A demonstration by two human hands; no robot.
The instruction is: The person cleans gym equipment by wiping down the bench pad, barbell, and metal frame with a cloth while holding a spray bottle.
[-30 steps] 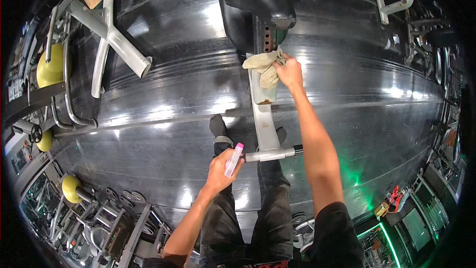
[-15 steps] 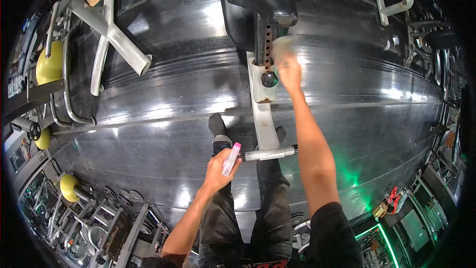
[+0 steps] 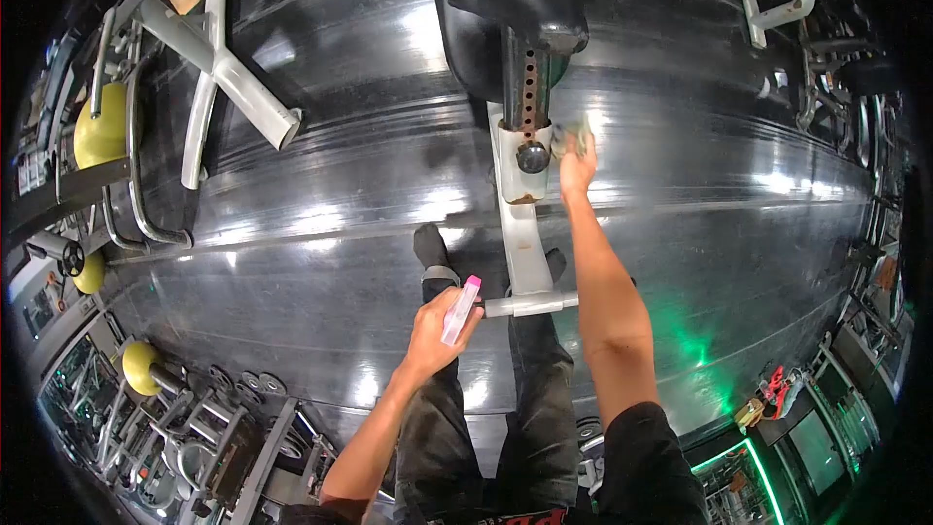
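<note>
My left hand [image 3: 437,333] is closed around a small clear bottle [image 3: 459,316] with a pink cap, near the left end of the light grey crossbar [image 3: 533,304]. My right hand [image 3: 577,167] grips a pale cloth [image 3: 573,136], partly blurred, just right of the bench's grey post socket [image 3: 522,181]. A round black knob [image 3: 533,157] sits on the socket. Above it rises a dark post [image 3: 528,87] with a row of holes and rusty marks, under the black padded seat [image 3: 515,0].
A grey metal frame [image 3: 255,97] stands on the dark floor [image 3: 340,185] at the upper left. Yellow balls [image 3: 101,126] and weight machines line the left side. Another grey frame [image 3: 777,15] is at the upper right. My feet are beside the bench's beam.
My right hand has moved the cloth off the socket to its right side and lower, uncovering the knob and post holes. My left hand still holds the bottle in nearly the same place.
</note>
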